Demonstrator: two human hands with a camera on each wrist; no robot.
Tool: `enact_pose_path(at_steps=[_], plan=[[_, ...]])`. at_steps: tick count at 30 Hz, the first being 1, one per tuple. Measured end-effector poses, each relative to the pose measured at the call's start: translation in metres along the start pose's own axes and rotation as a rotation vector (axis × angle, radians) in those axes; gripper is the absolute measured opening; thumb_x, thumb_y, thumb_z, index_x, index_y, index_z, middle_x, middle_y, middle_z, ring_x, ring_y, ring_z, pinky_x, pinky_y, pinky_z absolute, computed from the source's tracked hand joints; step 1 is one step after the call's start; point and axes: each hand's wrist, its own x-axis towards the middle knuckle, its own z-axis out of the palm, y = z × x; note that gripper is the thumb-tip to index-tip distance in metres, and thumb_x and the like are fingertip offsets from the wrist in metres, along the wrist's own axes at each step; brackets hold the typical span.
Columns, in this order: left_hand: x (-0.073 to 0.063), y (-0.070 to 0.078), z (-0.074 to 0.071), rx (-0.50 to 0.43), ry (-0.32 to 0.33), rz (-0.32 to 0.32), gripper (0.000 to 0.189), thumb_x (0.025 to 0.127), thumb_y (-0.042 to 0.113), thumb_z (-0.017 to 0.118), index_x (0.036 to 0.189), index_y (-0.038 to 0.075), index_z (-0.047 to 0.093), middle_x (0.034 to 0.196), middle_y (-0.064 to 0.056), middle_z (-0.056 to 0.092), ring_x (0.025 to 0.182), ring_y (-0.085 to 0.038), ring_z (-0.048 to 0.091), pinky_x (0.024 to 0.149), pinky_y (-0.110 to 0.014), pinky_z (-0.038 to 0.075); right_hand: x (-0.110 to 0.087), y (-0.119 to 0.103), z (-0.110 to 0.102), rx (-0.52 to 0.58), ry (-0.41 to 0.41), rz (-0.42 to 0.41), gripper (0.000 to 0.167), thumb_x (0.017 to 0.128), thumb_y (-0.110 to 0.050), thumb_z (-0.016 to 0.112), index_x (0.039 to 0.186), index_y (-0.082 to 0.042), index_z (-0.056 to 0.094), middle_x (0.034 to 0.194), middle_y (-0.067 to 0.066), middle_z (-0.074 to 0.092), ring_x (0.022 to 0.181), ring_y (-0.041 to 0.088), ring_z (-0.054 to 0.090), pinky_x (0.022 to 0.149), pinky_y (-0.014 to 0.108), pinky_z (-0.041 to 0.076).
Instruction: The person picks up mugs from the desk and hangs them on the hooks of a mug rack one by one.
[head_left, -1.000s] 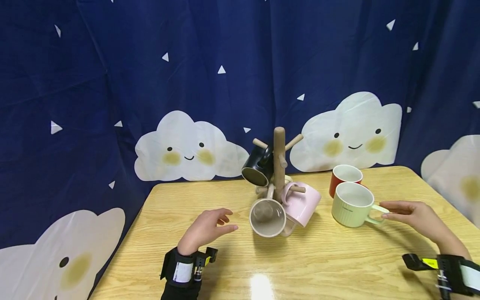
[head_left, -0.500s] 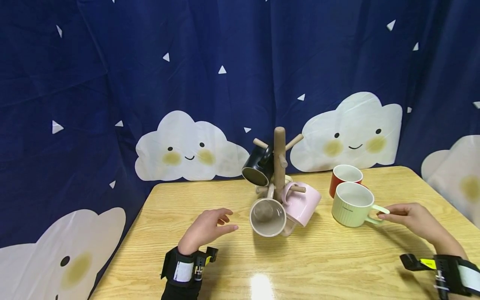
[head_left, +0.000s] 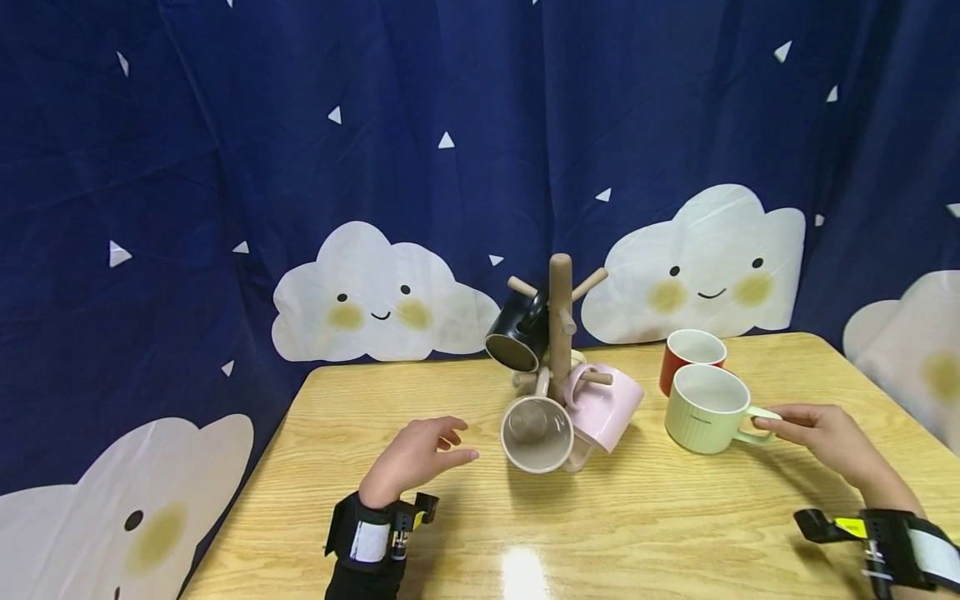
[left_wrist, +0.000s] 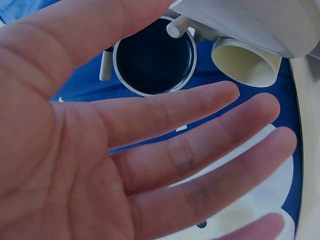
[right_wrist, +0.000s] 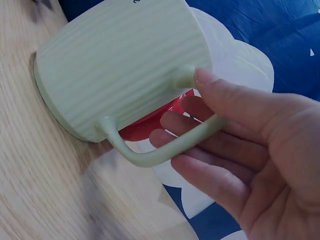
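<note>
My right hand [head_left: 828, 437] holds the handle of a pale green ribbed mug [head_left: 701, 421], which stands upright on the table. In the right wrist view the fingers [right_wrist: 220, 175] wrap the handle, and the thumb lies at its upper end beside the mug wall. My left hand [head_left: 416, 458] is held over the table to the left of a wooden mug tree [head_left: 559, 333], fingers apart and nothing in it. From the tree hang a black mug [head_left: 516, 333], a mug with a grey-beige inside [head_left: 536, 437] facing me and a pink mug [head_left: 606, 408]. A cream mug [left_wrist: 245, 62] shows in the left wrist view.
Right behind the green mug stands a red mug [head_left: 675, 367] with a white inside, partly hidden by it. The wooden table [head_left: 630, 533] ends at a dark blue curtain [head_left: 450, 67] with clouds on it.
My right fingers have slid a little further in around the green mug's handle, and the right wrist has shifted slightly left. The left hand and the mugs stay in place.
</note>
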Motion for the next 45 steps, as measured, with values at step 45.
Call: enact_pose_path(at_steps=[45], plan=[[-0.001,0.0,-0.001,0.001,0.007,-0.033,0.046,0.084,0.036,0.065,0.118,0.006,0.059,0.103,-0.012,0.066,0.088,-0.023,0.064,0.07,-0.034,0.052,-0.051,-0.15,0.001,0.203,0.309,-0.327,0.012,0.085,-0.002,0.062,0.093,-0.007,0.071,0.074,-0.022,0.066,0.064,-0.002,0.051,0.053,0.013,0.039]])
